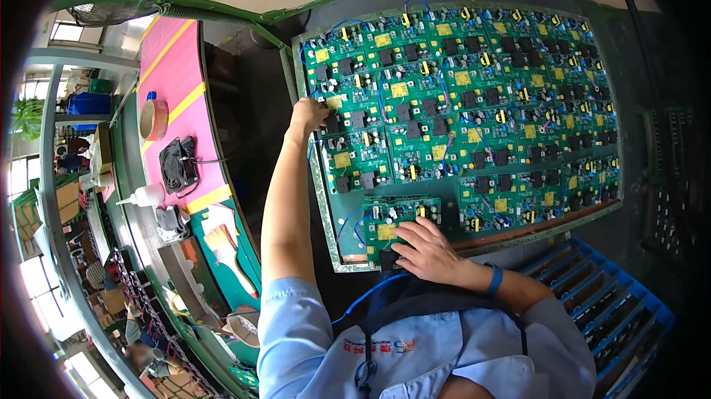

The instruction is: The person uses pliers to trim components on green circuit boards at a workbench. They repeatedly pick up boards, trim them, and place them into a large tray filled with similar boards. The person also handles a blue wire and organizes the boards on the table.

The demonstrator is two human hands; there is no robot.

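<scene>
- Right hand (428, 252): grip spread over the near board (386, 232); whether it pinches, cannot tell.
- Left hand (309, 116): grip curled at another board (335, 103), closure hidden.
- Near board: tray's (328, 229) near-left corner.
- Blue wire (356, 228) could snag if it slides.

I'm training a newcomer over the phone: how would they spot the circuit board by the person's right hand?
Find the large tray of green circuit boards in front of the person. In its near left corner area, look for the board with blue wires at its left side. Unlike its neighbours, it has the right hand reaching over its near right part.
</scene>
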